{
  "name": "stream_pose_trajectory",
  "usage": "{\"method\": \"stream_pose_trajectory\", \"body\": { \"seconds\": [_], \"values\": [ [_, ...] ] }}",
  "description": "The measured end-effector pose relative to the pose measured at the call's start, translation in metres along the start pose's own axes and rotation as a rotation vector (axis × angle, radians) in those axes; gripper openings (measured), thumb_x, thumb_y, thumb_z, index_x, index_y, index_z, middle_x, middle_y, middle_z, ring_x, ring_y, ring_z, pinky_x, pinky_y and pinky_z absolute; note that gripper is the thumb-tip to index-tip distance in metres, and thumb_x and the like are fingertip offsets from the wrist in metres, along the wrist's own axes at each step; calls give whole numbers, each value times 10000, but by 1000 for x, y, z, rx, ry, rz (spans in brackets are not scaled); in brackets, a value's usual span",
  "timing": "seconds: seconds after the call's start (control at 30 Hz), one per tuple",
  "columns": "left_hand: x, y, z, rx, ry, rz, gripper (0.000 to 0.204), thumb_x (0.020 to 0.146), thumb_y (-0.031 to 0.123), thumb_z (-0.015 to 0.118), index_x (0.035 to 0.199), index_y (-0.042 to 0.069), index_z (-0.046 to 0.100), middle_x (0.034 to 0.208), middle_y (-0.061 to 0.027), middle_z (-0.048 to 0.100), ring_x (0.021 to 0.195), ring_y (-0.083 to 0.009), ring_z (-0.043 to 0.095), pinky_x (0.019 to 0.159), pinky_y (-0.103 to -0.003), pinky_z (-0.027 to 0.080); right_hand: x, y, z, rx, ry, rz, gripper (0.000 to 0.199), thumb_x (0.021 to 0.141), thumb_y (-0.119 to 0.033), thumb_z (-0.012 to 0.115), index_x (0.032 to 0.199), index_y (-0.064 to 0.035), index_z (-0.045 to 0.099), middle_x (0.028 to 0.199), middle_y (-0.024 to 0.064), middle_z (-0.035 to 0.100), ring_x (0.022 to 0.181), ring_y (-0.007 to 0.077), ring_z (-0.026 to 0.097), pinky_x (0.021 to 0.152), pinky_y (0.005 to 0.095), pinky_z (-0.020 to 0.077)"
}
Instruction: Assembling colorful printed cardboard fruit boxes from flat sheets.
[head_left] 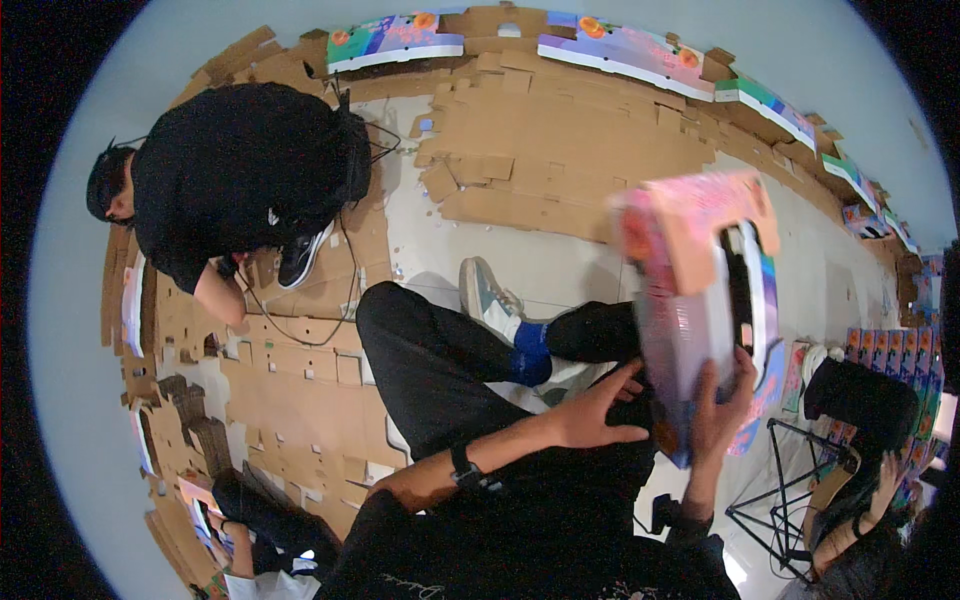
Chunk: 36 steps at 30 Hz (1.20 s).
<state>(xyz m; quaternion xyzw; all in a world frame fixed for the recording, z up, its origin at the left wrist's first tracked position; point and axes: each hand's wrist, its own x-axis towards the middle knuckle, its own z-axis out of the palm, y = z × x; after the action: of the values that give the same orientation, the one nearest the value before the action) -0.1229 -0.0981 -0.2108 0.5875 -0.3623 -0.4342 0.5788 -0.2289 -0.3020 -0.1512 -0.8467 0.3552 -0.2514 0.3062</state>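
A printed cardboard box (pixel 685 300) in pink, orange, purple and blue stands tilted in front of my right thigh. It is blurred at its upper end, and a dark cut-out opening shows along its right side. My right hand (pixel 722 405) grips its lower right part, thumb on the near face and fingers toward the right edge. Just left of the box's lower end is my left hand (pixel 600 412), its thumb and fingers spread with nothing between them. Whether its fingertips touch the box I cannot tell.
Flattened brown cardboard (pixel 560 140) covers much of the floor. Similar printed boxes (pixel 630 55) line the far edge. A person in black (pixel 250 180) bends down at left beside a cable. A black folding stool frame (pixel 790 490) stands at right, near another person's hand (pixel 882 490).
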Motion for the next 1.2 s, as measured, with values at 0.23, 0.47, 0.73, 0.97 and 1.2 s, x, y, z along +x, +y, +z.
{"method": "stream_pose_trajectory", "body": {
  "seconds": [0.23,0.47,0.73,0.97,1.2],
  "values": [
    [-76,-13,-124,787,459,-13,542,878,258,782,1326,19,590,1298,-203,630,1221,-398,588,1061,-466,477,12,202,-58,-119,146,190,421,1008,-281,692,1244,56,602,1180,200,666,1109,301,615,1020,397,475],
    [-158,-52,-208,1171,953,-488,695,844,293,741,1470,102,505,1576,-214,355,1426,-481,310,1188,-604,266,37,291,-79,-817,162,79,604,979,-460,656,1280,60,591,1297,270,614,1194,442,576,1044,531,443],
    [-143,-71,-218,1196,984,-596,688,848,363,724,1474,160,522,1591,-176,349,1451,-461,293,1177,-610,312,164,227,120,-129,-279,-63,549,950,-310,715,1347,43,577,1399,279,572,1311,419,551,1110,483,441],
    [-144,-66,-224,1126,1001,-575,640,852,340,729,1448,199,544,1584,-138,369,1459,-432,307,1178,-600,319,246,285,265,-190,-305,462,965,795,-497,803,1477,76,434,1440,304,524,1307,413,544,1071,473,464],
    [-135,-64,-228,1118,999,-601,594,855,316,727,1412,187,564,1559,-136,394,1443,-426,328,1174,-594,322,249,294,250,347,-525,923,986,797,-598,743,1574,-115,376,1543,228,405,1378,408,402,1080,551,388]
  ]
}}
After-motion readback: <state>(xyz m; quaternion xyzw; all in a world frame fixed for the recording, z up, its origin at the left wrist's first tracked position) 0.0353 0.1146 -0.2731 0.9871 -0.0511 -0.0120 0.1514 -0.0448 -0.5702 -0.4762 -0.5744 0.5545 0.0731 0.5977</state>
